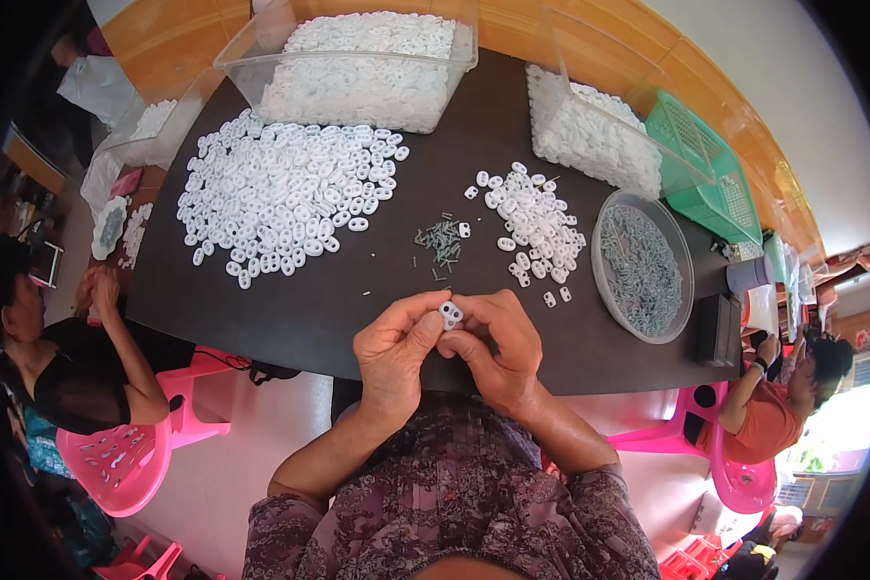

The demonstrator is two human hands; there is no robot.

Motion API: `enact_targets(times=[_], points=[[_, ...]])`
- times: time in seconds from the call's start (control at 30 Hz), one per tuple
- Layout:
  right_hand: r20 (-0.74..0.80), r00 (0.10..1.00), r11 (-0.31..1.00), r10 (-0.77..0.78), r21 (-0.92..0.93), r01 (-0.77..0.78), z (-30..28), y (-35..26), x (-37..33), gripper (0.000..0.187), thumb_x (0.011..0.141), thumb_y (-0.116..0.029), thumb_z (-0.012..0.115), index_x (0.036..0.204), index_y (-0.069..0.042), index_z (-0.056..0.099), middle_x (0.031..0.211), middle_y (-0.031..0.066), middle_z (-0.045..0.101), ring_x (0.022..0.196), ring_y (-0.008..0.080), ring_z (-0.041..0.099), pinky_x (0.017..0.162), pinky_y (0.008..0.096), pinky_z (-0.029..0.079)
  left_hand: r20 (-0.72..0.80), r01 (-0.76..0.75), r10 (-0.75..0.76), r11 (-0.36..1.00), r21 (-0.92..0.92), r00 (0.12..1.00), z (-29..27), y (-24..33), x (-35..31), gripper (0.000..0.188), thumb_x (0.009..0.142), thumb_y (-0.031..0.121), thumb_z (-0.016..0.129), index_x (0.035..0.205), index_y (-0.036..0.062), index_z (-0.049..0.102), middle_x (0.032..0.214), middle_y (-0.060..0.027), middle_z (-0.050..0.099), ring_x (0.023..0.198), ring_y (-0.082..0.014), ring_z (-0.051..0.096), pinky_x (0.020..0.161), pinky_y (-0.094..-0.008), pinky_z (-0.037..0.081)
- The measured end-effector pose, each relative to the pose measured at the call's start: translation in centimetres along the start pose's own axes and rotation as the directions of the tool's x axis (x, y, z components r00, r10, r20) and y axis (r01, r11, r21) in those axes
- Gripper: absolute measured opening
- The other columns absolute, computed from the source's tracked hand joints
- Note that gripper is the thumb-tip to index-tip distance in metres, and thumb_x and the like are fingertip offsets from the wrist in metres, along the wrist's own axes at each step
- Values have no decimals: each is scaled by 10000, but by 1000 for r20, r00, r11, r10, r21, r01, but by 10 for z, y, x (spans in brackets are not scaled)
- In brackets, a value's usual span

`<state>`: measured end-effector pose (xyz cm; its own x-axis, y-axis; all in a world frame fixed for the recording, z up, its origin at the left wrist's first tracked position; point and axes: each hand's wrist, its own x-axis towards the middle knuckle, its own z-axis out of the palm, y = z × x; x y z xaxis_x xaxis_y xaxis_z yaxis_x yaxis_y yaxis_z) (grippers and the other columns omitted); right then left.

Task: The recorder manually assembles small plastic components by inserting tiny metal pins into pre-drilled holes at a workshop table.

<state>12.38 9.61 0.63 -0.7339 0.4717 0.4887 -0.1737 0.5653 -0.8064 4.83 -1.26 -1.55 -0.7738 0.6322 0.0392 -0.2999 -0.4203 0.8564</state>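
A small white plastic piece with round holes point(450, 312) is between my hands, just above the table's near edge. My left hand point(392, 350) pinches it between thumb and forefinger. My right hand point(501, 350) closes on its other side, fingertips against it; whether they also hold something smaller is hidden. Just beyond my fingers lies a little heap of grey metal screws point(442, 240). To its right is a loose pile of small white pieces point(539, 227). A much larger pile of oval white two-holed pieces point(285, 188) spreads at the left.
A clear bin point(251, 60) full of white pieces stands at the back, another clear bin point(590, 130) at back right. On the right are a round tub point(600, 275) of screws, a green basket point(735, 215) and a dark box point(715, 331). People sit at both sides.
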Motion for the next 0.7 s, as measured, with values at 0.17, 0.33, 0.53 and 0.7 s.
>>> enact_targets(times=[0.17,0.33,0.53,0.7], points=[[-13,993,989,-113,-100,111,-1,1,2,342,682,42,732,1011,12,642,840,79,634,685,196,548,587,292,443,-38,28,-30,998,-57,999,7,6,-1,237,930,55,580,1144,-43,613,943,-63,654,768,-86,574,698,-215,480],[-50,992,991,-116,-65,113,2,-1,1,272,725,45,705,991,36,646,790,71,610,658,144,528,578,252,424,-28,-27,27,1000,-13,999,7,4,-3,238,927,53,586,1143,-39,619,945,-59,646,762,-87,569,696,-207,473],[-78,987,989,-144,-53,140,4,0,-2,319,713,3,740,1017,19,645,852,92,655,700,211,578,599,289,452,-15,-131,131,991,-18,991,5,-3,-4,238,906,69,621,1118,-38,631,936,-43,602,783,-89,554,696,-200,463],[-98,972,976,-211,-65,205,7,0,-4,321,721,-14,742,1022,28,640,870,112,661,712,228,596,600,300,464,-4,-189,189,979,-73,982,3,-6,-4,232,893,88,643,1085,-42,638,919,-37,590,788,-87,543,700,-201,451]])
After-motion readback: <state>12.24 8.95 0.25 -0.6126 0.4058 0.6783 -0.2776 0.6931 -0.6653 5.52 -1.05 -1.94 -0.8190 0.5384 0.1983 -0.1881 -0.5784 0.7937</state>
